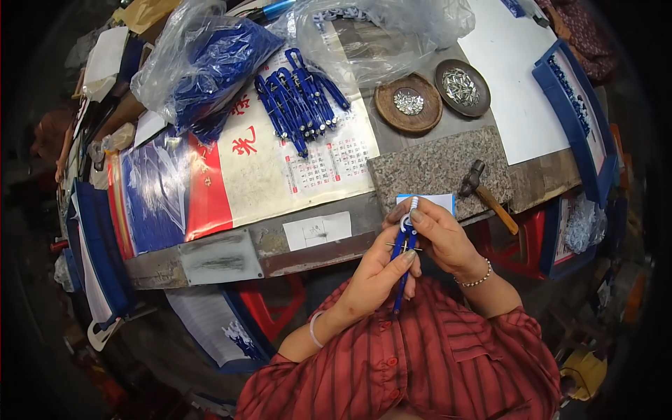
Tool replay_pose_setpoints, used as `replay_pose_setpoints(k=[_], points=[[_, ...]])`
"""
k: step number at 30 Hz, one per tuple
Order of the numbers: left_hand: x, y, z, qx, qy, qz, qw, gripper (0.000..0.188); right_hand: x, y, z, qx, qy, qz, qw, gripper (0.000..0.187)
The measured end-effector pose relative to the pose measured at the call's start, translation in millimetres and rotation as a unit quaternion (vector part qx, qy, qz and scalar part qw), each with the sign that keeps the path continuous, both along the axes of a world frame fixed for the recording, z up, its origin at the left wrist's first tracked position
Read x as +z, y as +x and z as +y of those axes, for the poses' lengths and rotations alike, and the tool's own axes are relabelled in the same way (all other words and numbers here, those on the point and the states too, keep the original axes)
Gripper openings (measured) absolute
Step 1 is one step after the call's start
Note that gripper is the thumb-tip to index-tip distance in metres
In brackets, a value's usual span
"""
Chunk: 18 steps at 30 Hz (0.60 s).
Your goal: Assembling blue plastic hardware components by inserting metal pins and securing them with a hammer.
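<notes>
Both hands hold a blue drawing compass (400,278) upright in front of my chest. It has two blue legs, a ribbed white top and a thin metal rod across the legs. My left hand (378,274) pinches the legs low down, thumb on the front. My right hand (446,236) grips the white top between thumb and fingers; its other fingers are partly hidden. A small blue-edged white card or pad (439,204) lies just behind my right fingers, at the front of a speckled stone slab (441,164).
A hammer (483,187) rests on the slab, its handle past the front edge. Two round dishes (383,115) (483,103) hold small metal parts. Several blue pieces (301,105) lie on a calendar sheet (262,185). Plastic bags (210,66) and blue trays (105,280) stand around.
</notes>
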State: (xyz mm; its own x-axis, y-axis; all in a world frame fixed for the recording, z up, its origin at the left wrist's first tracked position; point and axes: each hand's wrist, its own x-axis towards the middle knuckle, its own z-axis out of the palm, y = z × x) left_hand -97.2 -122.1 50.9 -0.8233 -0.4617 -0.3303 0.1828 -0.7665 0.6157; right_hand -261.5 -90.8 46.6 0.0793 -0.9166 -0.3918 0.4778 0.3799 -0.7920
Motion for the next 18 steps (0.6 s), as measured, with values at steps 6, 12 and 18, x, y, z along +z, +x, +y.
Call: replay_pose_setpoints(k=[6,12,18], points=[[1,3,-4,0.025,-0.003,0.021,0.999,0.042,25,-31,-9,-0.003,-0.027,0.142,0.989,0.039],[3,6,-13,0.067,-0.044,0.025,0.996,0.046,34,-120,-51,-0.091,-0.089,0.539,0.833,0.018],[8,2,-15,0.081,-0.066,0.026,0.994,0.043,3,-169,-96,-0.052,-0.169,0.763,0.622,0.022]])
